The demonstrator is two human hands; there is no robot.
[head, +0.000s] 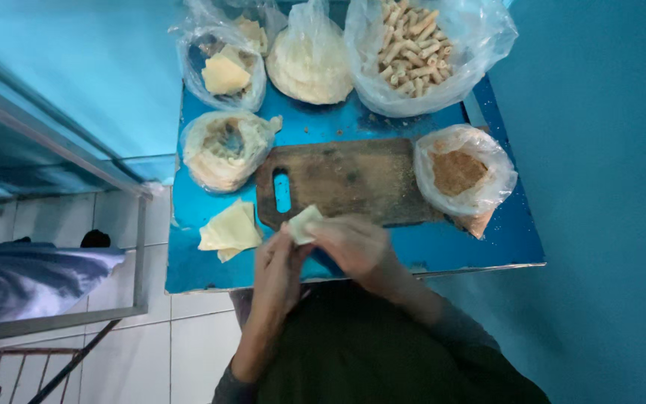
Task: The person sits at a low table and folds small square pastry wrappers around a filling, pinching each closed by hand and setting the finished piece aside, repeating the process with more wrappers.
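Both hands meet over the near edge of a blue table (487,239). My left hand (277,271) and my right hand (353,243) together pinch a small pale folded dough wrapper (303,222) between the fingertips. Just beyond them lies a dark wooden cutting board (353,179) with a handle slot. A small stack of pale square wrappers (229,230) rests on the table left of my left hand.
Open plastic bags line the table: brown crumbs (459,173) at right, rolled pastries (411,45) at back right, round pale sheets (309,63), square sheets (226,71), and a ring of dough sheets (224,148). A metal railing (61,146) and tiled floor lie left.
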